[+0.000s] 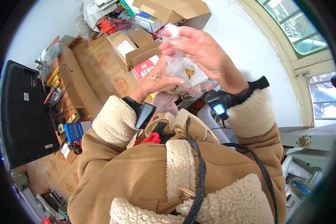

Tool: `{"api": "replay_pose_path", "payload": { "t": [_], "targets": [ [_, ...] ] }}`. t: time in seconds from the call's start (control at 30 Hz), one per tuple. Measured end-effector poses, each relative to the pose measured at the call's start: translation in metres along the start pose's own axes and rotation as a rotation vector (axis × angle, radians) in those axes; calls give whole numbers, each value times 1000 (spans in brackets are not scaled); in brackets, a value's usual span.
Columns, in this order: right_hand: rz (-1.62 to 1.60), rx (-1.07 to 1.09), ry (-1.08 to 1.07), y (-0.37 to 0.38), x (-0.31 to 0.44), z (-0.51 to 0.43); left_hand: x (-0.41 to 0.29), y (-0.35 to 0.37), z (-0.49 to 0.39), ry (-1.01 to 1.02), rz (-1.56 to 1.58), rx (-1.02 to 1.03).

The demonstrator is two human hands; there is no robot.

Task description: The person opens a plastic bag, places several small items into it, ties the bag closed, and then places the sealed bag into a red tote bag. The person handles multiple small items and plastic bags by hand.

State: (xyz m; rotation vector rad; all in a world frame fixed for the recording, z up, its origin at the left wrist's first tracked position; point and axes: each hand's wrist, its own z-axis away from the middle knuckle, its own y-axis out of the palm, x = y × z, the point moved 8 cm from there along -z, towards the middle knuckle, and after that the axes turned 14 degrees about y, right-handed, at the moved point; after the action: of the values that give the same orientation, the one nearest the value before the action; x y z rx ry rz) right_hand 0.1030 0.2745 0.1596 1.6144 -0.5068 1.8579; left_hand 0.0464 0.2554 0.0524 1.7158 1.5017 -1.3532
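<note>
A thin clear plastic bag [175, 68] hangs between my two hands, with small yellow-brown pieces [189, 73] showing through its side. My right hand [198, 49] grips the bunched top of the bag, its fingers blurred. Lower down, my left hand [154, 79] is around the bag's left side with its thumb in front; its other fingers are mostly hidden. Just beneath lies a larger printed plastic bag [182, 90], beside a pink cloth [165, 102].
Open cardboard boxes [137, 42] and a red-and-white box [144, 68] stand beyond my left hand. At left, a cluttered wooden table [65, 112] stands near a black panel [28, 112]. A white plastic tub [208, 116] is below my right wrist. A window [305, 30] lies right.
</note>
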Motion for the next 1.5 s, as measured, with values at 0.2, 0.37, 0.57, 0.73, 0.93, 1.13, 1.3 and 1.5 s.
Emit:
{"api": "replay_pose_path", "payload": {
  "t": [0.2, 0.37, 0.57, 0.73, 0.93, 1.13, 1.3, 1.5],
  "targets": [
    [463, -13, 77, -28, -5, -5, 8, -2, -2, -99, 30, -315],
    [538, -624, 121, -144, -52, 14, 19, -5, 4, -217, 43, -407],
    [798, -887, 229, -172, -153, 6, 8, 0, -1, -126, 88, -443],
    [1013, -906, 325, -174, -195, -17, 4, -2, 5, -117, 100, -463],
    [716, -926, 306, -204, -186, -12, -7, -29, 18, -116, 32, -590],
    [-144, -697, -287, -194, -60, 34, -29, -81, 24, -4, 74, -839],
    [100, -792, -214, -172, -33, 59, -35, -99, 22, -3, 37, -837],
    [312, -800, -371, -161, -40, 43, -34, -88, 14, -23, 76, -653]
  ]
}}
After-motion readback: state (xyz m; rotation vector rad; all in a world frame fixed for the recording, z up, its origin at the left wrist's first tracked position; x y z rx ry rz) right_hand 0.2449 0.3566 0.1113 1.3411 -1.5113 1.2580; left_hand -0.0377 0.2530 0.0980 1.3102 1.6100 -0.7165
